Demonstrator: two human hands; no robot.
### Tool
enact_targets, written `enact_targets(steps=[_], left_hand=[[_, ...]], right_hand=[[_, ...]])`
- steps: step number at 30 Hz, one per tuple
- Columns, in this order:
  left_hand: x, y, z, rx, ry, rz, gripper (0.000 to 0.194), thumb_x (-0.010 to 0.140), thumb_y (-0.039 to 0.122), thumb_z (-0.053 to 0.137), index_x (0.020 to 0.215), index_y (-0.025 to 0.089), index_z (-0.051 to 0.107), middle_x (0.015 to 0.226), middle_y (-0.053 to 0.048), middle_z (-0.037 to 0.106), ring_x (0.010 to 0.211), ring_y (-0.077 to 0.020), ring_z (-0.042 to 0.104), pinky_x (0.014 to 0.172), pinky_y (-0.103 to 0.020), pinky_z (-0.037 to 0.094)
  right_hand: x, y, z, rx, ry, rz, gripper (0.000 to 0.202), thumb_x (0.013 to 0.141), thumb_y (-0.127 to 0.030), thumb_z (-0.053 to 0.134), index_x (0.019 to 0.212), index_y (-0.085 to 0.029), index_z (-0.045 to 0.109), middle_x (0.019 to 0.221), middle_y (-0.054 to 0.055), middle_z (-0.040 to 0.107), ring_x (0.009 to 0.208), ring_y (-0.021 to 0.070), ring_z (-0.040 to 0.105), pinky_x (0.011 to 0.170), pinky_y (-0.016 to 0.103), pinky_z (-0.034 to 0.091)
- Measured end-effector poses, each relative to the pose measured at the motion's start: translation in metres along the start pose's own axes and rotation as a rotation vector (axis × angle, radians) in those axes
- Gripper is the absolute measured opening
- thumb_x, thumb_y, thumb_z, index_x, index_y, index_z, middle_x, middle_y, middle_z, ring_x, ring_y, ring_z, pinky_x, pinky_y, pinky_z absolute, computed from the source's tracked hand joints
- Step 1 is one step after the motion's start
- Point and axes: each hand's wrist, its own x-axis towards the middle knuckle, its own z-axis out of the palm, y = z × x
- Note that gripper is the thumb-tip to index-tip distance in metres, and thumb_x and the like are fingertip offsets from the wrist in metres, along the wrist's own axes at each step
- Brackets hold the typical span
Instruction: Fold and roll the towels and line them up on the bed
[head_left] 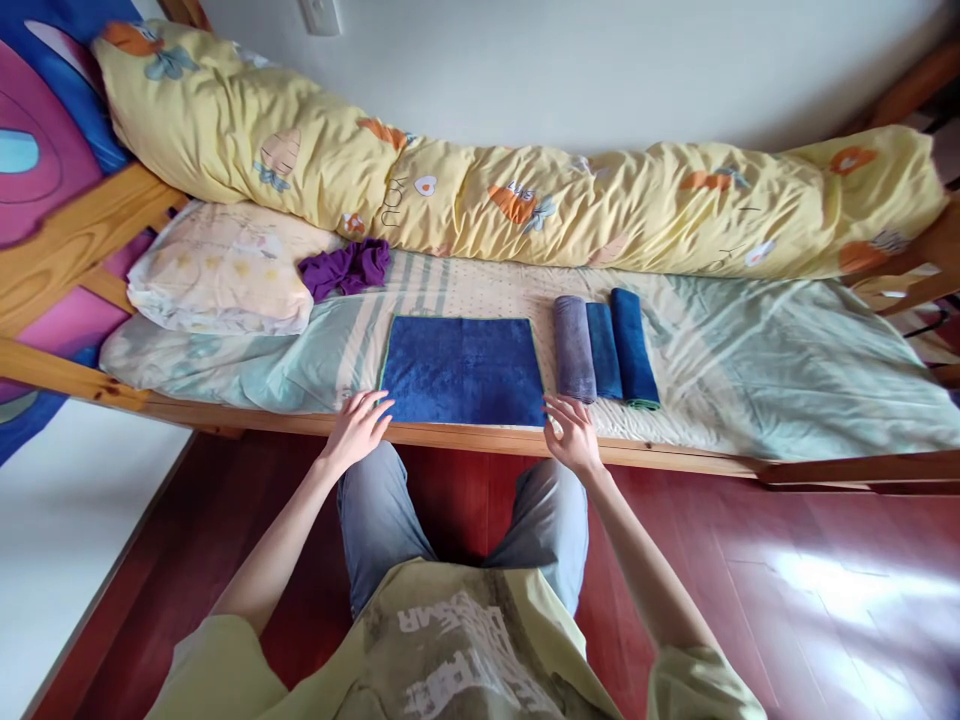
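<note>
A blue cloth (463, 368) with a thin green edge lies flat near the front edge of the bed. My left hand (358, 428) is at the cloth's left front corner, its fingers apart. At the right front corner is my right hand (571, 430), also with fingers spread, close to the rolls. Three rolled cloths lie side by side to the right: a grey-purple roll (574, 348), a blue roll (604, 350) and a darker blue roll (634, 348). Neither hand visibly grips anything.
A long yellow quilt (525, 205) runs along the wall. A pillow (225, 270) and a crumpled purple cloth (346, 268) are at the left. The wooden bed rail (690, 458) borders the front, above the red floor (675, 580).
</note>
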Motion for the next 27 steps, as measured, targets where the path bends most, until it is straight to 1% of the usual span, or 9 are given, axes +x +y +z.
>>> enact_targets(steps=[2,4,7,10,13,17,20,22,27], left_hand=[[0.034,0.022,0.001,-0.011,-0.011,-0.003,0.048,0.107,0.035,0.04,0.148,0.02,0.058,0.16,-0.009,0.046,0.151,-0.0292,0.037,0.125,-0.048,0.034],[0.076,0.044,0.014,-0.005,-0.047,-0.006,0.055,0.108,0.037,0.035,0.157,0.016,0.049,0.168,-0.009,0.032,0.158,-0.0305,0.023,0.13,-0.05,0.026],[0.136,0.064,0.052,0.014,-0.127,-0.06,0.059,0.107,0.037,0.035,0.16,0.013,0.043,0.171,-0.01,0.025,0.16,-0.0354,0.016,0.131,-0.055,0.018],[0.176,0.063,0.093,0.02,-0.223,-0.18,0.059,0.105,0.033,0.036,0.16,0.013,0.044,0.17,-0.01,0.027,0.159,-0.0374,0.017,0.13,-0.059,0.015],[0.194,0.048,0.119,0.001,-0.241,-0.27,0.058,0.105,0.032,0.033,0.16,0.017,0.046,0.169,-0.008,0.029,0.159,-0.0365,0.018,0.13,-0.061,0.012],[0.206,0.021,0.134,-0.033,-0.176,-0.264,0.059,0.105,0.042,0.037,0.158,0.021,0.048,0.17,-0.007,0.027,0.159,-0.0386,0.015,0.129,-0.065,0.006],[0.216,0.001,0.137,-0.069,-0.141,-0.284,0.06,0.104,0.048,0.039,0.158,0.025,0.05,0.17,-0.006,0.027,0.16,-0.0381,0.015,0.129,-0.065,0.004],[0.219,-0.012,0.137,-0.076,-0.132,-0.322,0.061,0.104,0.05,0.039,0.159,0.024,0.048,0.17,-0.006,0.026,0.16,-0.037,0.014,0.129,-0.064,0.004],[0.212,-0.044,0.13,-0.038,-0.087,-0.422,0.066,0.105,0.051,0.037,0.161,0.018,0.043,0.171,-0.009,0.023,0.16,-0.0347,0.013,0.131,-0.057,0.005]], right_hand=[[0.03,-0.024,0.006,-0.014,-0.021,0.061,0.04,0.102,-0.028,0.047,0.135,-0.018,0.067,0.154,0.011,0.054,0.145,0.0287,0.046,0.117,0.049,0.042],[0.066,-0.051,0.026,-0.034,-0.076,0.103,0.048,0.105,-0.032,0.042,0.148,-0.017,0.058,0.165,0.011,0.038,0.154,0.0291,0.033,0.123,0.052,0.034],[0.116,-0.083,0.072,-0.063,-0.214,0.107,0.053,0.106,-0.031,0.039,0.157,-0.019,0.049,0.171,0.009,0.024,0.159,0.0309,0.02,0.128,0.056,0.02],[0.151,-0.094,0.115,-0.09,-0.375,0.13,0.059,0.104,-0.026,0.038,0.162,-0.016,0.04,0.171,0.01,0.023,0.16,0.0319,0.017,0.128,0.06,0.015],[0.169,-0.087,0.14,-0.104,-0.436,0.16,0.06,0.105,-0.027,0.035,0.164,-0.016,0.036,0.171,0.01,0.024,0.16,0.0328,0.015,0.126,0.066,0.01],[0.187,-0.066,0.153,-0.056,-0.417,0.152,0.059,0.106,-0.034,0.038,0.164,-0.024,0.036,0.172,0.008,0.022,0.16,0.0341,0.013,0.124,0.072,0.006],[0.201,-0.05,0.158,-0.029,-0.408,0.202,0.061,0.106,-0.046,0.041,0.164,-0.027,0.037,0.172,0.006,0.02,0.16,0.0357,0.012,0.123,0.072,0.005],[0.206,-0.039,0.159,-0.026,-0.391,0.238,0.063,0.107,-0.054,0.039,0.164,-0.026,0.037,0.173,0.006,0.019,0.16,0.035,0.012,0.125,0.069,0.006],[0.204,-0.007,0.155,-0.083,-0.324,0.305,0.066,0.108,-0.057,0.03,0.164,-0.023,0.037,0.172,0.008,0.02,0.16,0.0329,0.013,0.127,0.063,0.007]])
